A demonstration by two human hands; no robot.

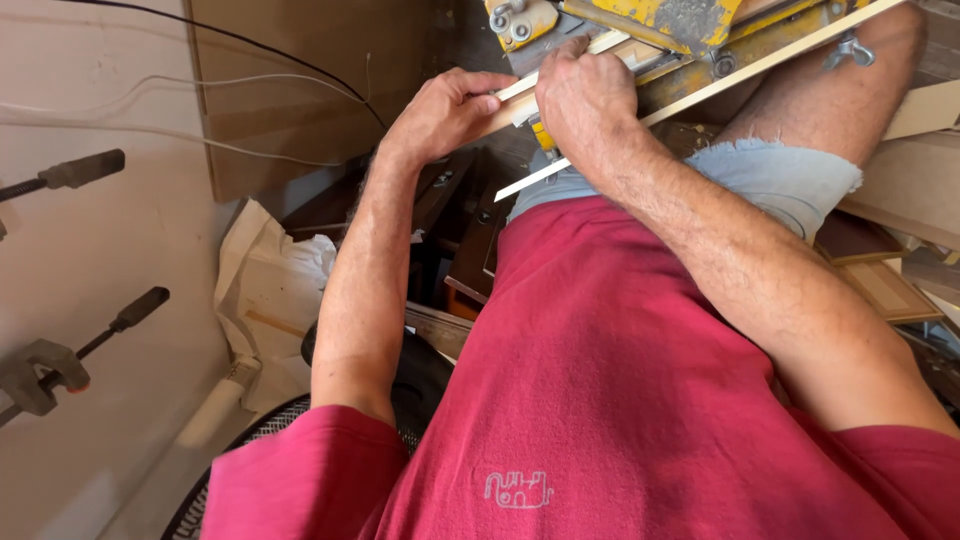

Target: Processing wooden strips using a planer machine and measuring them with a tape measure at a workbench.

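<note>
Left hand (pixel 440 110) pinching the end of one pale wooden strip (pixel 522 86); right hand (pixel 585 95) curled, pressing it against the yellow saw (pixel 640 25). Second white strip (pixel 530 180) below, two clamps (pixel 60 350) far left.

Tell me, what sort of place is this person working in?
Most likely a small woodworking shop. Both hands, left hand and right hand, press a thin wooden strip against a yellow saw-like machine; bar clamps hang nearby, and wood offcuts are piled beside.
</note>
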